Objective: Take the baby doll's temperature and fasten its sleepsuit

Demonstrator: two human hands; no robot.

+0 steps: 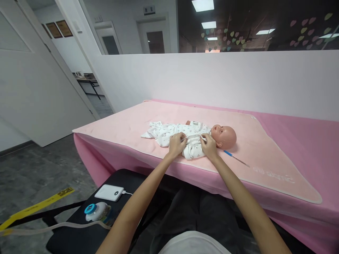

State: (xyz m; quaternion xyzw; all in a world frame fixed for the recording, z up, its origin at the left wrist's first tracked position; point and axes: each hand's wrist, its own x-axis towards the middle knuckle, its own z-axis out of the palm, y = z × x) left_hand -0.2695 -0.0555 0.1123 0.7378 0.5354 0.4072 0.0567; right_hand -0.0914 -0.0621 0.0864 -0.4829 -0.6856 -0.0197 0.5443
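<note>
A baby doll [227,137] lies on its back on a pale pink mat [127,123], its head to the right. It wears white printed baby clothes [169,131], and the near side of the top is folded toward me. My left hand [177,144] pinches a thin white tie at the doll's middle. Close to the doll's neck, my right hand [209,145] pinches the white edge or tie of the garment. The stretch of cloth between both hands is partly covered by my fingers.
A blue-capped pen [235,158] lies on the mat near the doll's head. A pink cloth [312,137] covers the table. At lower left, a black chair [132,176] bears a white power bank [109,192] with a cable and a blue-lidded jar [97,211]. A white wall stands behind.
</note>
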